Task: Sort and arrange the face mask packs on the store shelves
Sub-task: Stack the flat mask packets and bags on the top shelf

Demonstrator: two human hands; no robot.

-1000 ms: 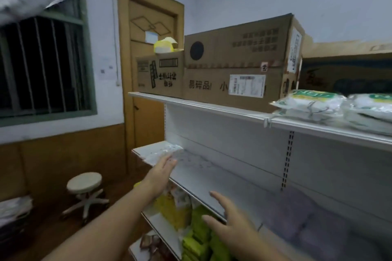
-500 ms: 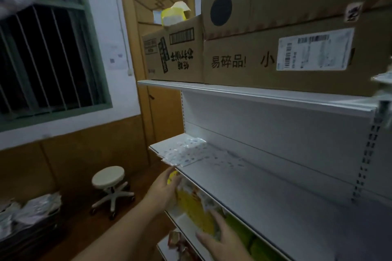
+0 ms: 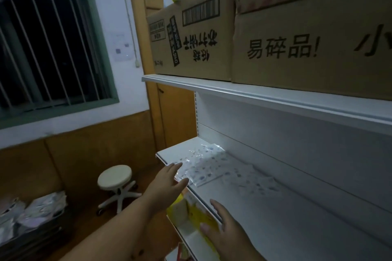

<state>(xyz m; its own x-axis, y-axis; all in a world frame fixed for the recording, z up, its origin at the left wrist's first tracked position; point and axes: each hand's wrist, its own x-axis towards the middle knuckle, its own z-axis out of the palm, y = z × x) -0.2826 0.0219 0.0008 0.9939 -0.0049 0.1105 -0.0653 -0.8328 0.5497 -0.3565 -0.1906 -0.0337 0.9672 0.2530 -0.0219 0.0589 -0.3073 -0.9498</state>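
The face mask packs (image 3: 203,165) were wrapped in clear, glossy plastic film. The shelf (image 3: 265,214) was finished in smooth, matt white painted metal. Matt brown corrugated cardboard was seen in the boxes (image 3: 307,38) above.

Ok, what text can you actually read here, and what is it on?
"易碎品!" then "小", cut off at the frame edge: right cardboard box.
Barcode and upside-down Chinese print: left cardboard box, not legible.
Paper notice on the wall: too small.
Face mask packs: print blurred.
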